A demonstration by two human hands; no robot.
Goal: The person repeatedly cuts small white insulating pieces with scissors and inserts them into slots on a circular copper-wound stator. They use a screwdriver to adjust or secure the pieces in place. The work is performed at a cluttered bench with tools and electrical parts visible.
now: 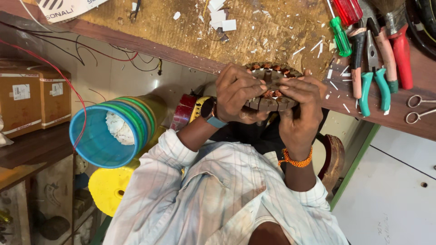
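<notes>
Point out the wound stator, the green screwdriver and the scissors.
wound stator (272,72), head view, on its upper copper windings.
green screwdriver (340,37), head view, on the handle.
scissors (420,109), head view, on the finger loops.

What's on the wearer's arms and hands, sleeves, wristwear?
Bare hands, no gloves. Both arms wear a pale striped shirt, sleeves rolled up the forearms. The left hand side has a dark smartwatch on a blue strap; the right hand side has an orange braided thread band.
</notes>
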